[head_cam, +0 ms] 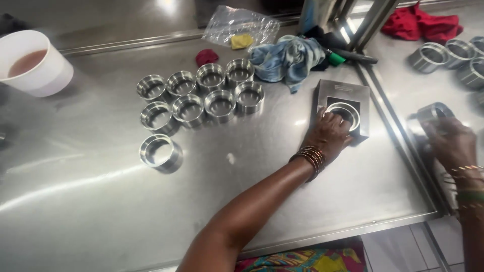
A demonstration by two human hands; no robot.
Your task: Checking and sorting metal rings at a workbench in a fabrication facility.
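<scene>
My left hand [327,136] reaches across the steel table [91,201] and rests its fingers on a metal ring [349,112]. The ring sits in the round recess of a square metal block [348,90]. My right hand [451,143], at the right edge of view, grips another shiny metal ring [431,113] just above the neighbouring steel surface. Both wrists carry bangles. Several more identical rings [201,93] stand in two rows to the left, and one lone ring [159,151] stands apart in front of them.
A white cup of brownish liquid [35,63] stands at far left. A clear plastic bag [239,25], a blue cloth [287,55] and a dark marker [353,54] lie behind the block. A red cloth [421,25] and more rings [454,55] are at the back right. The table's front edge [327,234] is near.
</scene>
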